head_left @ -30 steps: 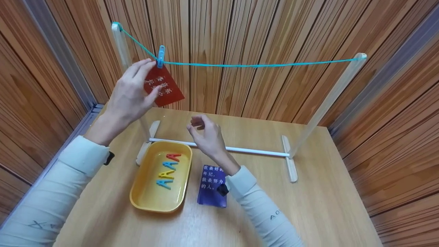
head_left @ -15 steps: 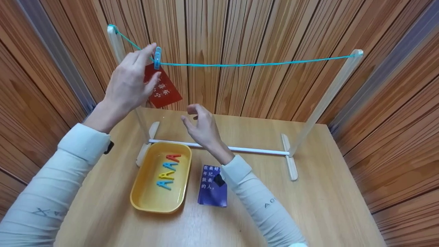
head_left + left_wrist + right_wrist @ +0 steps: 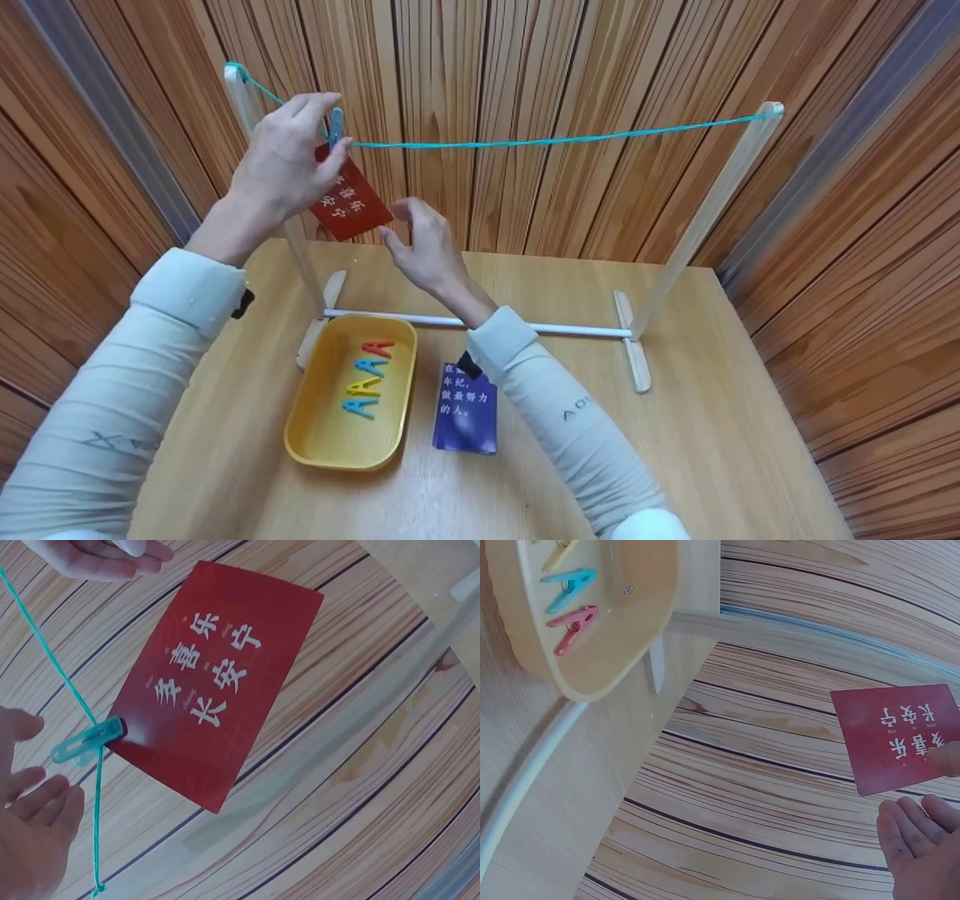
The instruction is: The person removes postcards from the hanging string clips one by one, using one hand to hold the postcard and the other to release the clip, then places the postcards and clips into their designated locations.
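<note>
A red card [image 3: 255, 690] with white characters hangs tilted by one corner from a blue clothespin [image 3: 88, 739] on a green cord [image 3: 555, 141]. My left hand [image 3: 281, 165] is up beside the clothespin, and in the left wrist view its loosely bent fingers [image 3: 45, 802] stand apart from it. Below and to the right, my right hand [image 3: 431, 247] is near the card's lower corner, thumb and fingers spread. The right wrist view has its thumb [image 3: 946, 759] overlapping the card, with the other fingers relaxed below the edge. Neither hand grips anything.
The cord runs between two wooden posts [image 3: 705, 225] joined by a white bar [image 3: 577, 329]. A yellow tray [image 3: 330, 450] with several coloured clothespins [image 3: 364, 386] stands at the left on the table. Beside it lies a purple card [image 3: 465, 427] with white characters, under my right sleeve.
My right hand has risen leftward toward the card's lower corner. My left hand has come off the card's upper edge and now stays open around the clothespin.
</note>
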The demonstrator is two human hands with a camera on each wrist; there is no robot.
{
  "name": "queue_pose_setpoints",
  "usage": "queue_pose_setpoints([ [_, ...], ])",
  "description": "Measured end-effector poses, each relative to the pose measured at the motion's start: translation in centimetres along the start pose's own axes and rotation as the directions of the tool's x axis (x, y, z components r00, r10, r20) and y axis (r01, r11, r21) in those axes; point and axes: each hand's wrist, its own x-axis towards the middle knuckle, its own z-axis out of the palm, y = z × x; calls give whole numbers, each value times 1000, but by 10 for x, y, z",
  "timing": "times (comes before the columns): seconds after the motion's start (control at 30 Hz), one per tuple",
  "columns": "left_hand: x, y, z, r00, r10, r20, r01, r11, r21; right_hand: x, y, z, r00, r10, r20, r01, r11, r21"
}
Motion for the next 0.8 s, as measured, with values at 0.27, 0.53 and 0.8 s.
queue_pose_setpoints([
  [0.27, 15, -8, -15, 979, 113, 170, -141, 976, 164, 13, -4, 5, 999, 38, -5, -38, 999, -36],
  [0.53, 34, -4, -30, 947, 57, 316, -156, 941, 299, 24, -7, 10, 997, 72, 2, -72, 997, -8],
  [0.8, 53, 4, -35, 887, -63, 458, -38, 977, 208, 31, -1, 7, 991, 132, 3, -132, 989, 74],
])
